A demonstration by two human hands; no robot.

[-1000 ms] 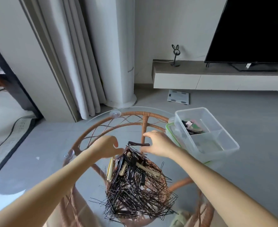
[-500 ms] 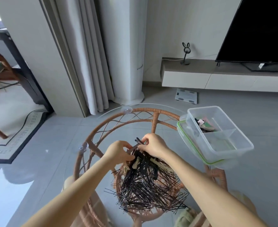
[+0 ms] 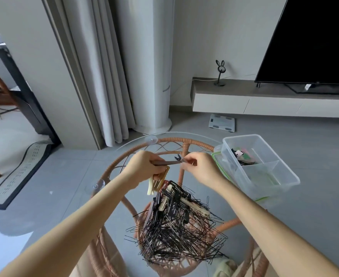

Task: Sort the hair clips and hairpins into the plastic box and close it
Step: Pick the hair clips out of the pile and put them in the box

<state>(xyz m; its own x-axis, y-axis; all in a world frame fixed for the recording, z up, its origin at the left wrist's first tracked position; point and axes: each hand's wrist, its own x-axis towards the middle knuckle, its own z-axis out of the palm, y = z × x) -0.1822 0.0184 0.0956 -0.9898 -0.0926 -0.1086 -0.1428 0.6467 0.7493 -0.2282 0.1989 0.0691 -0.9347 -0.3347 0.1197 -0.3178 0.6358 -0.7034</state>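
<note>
A tangled heap of black hairpins [image 3: 176, 234] with several dark and cream hair clips [image 3: 174, 200] on top lies on the round glass table [image 3: 128, 144]. My left hand [image 3: 144, 168] is raised above the heap, holding several clips: a cream one, an amber one [image 3: 160, 179] and a long brown clip [image 3: 165, 162]. My right hand [image 3: 198, 166] pinches the far end of that brown clip. The clear plastic box [image 3: 280, 176] stands open at the table's right edge, with a few clips [image 3: 242, 156] in its far compartment. Its green-rimmed lid [image 3: 217, 158] lies under it.
The glass top rests on a rattan frame [image 3: 182, 139] with suction cups. Beyond lie grey floor, a bathroom scale [image 3: 222, 122], a low TV bench [image 3: 264, 96] with a rabbit-eared stand, curtains and a white column. A rug [image 3: 20, 168] and a chair are at left.
Both hands have lifted off the heap and moved away from me, carrying clips. The brown clip now spans between the two hands. The camera has come closer.
</note>
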